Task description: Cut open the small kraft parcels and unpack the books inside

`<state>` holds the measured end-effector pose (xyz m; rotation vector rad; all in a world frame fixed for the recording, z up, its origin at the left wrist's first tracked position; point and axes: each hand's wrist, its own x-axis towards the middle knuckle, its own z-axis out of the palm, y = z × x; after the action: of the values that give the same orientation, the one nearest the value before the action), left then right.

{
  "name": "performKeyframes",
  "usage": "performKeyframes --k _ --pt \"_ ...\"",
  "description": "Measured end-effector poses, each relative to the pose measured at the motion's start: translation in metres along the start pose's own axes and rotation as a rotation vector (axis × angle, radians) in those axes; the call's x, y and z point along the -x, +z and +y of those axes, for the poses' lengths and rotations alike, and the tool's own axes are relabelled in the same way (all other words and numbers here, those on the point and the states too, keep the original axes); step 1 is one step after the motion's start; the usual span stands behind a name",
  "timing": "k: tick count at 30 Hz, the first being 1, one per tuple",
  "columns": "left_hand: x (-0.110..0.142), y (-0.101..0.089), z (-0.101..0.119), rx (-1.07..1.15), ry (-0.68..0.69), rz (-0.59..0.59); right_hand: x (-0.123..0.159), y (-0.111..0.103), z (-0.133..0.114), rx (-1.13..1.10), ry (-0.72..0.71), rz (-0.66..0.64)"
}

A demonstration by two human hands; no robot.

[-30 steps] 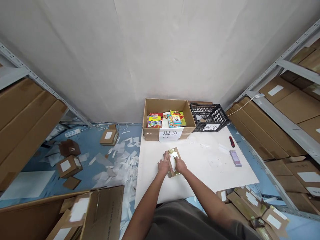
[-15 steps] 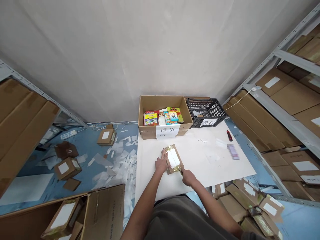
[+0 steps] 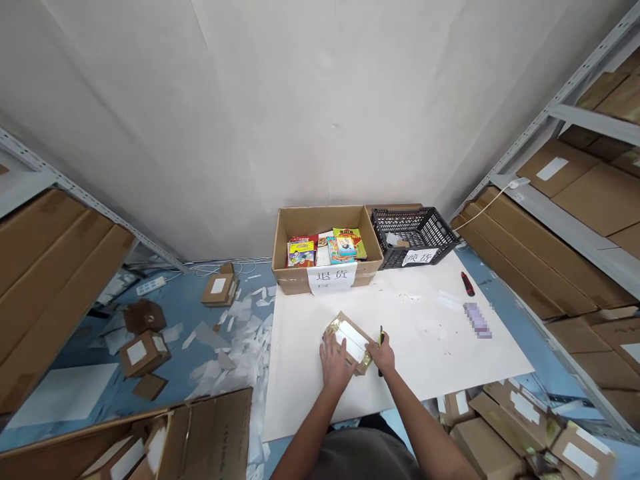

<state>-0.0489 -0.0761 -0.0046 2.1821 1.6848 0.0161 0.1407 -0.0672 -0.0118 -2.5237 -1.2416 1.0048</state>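
Note:
A small brown cardboard parcel (image 3: 351, 340) lies turned at an angle on the white table, with a white label on top and shiny tape at its ends. My left hand (image 3: 336, 363) grips its near-left side, fingers over the edge. In my right hand (image 3: 383, 355) is a box cutter (image 3: 381, 333), black with some yellow, pointing away from me; the fingers touch the parcel's right end. Whether the blade is out cannot be seen. A red and black box cutter (image 3: 467, 284) lies at the table's right side.
Behind the parcel stands a cardboard box (image 3: 293, 280) of colourful books, beside a black plastic crate (image 3: 430, 230); both bear paper signs. Paper scraps (image 3: 245, 347) litter the floor at left. Parcels (image 3: 490, 433) pile up at lower right. Loaded shelves (image 3: 590, 230) flank the table.
The parcel has turned on the table. My left hand has shifted to its near side, and my right hand has moved to its right end, with the box cutter now pointing away.

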Motion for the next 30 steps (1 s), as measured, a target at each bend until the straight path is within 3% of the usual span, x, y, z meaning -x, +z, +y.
performKeyframes --k 3,6,11,14,18,23,25,27,30 --pt "-0.012 -0.011 0.001 0.041 0.309 -0.147 -0.008 0.001 -0.002 -0.011 0.006 0.007" --pt "-0.031 -0.022 0.011 0.013 0.429 -0.261 -0.018 -0.003 -0.001 -0.041 0.025 0.020" --pt "-0.054 -0.021 0.044 -0.132 0.297 -0.347 -0.038 -0.015 -0.006 0.007 -0.068 0.025" --pt "-0.053 -0.013 0.057 -0.132 0.188 -0.281 -0.044 -0.022 -0.013 0.068 -0.148 0.023" --pt "-0.042 -0.011 0.060 -0.105 0.126 -0.186 -0.044 -0.029 -0.015 0.071 -0.184 -0.012" --pt "-0.048 -0.020 0.060 -0.108 0.104 -0.352 -0.041 -0.050 0.011 -0.078 -0.310 -0.033" --pt "-0.052 -0.023 0.062 -0.113 0.096 -0.363 -0.038 -0.066 0.029 -0.133 -0.345 -0.123" --pt "-0.054 -0.023 0.064 -0.107 0.089 -0.354 -0.037 -0.082 0.044 -0.138 -0.403 -0.298" --pt "-0.055 -0.022 0.065 -0.099 0.089 -0.336 -0.037 -0.100 0.054 0.017 -0.470 -0.507"
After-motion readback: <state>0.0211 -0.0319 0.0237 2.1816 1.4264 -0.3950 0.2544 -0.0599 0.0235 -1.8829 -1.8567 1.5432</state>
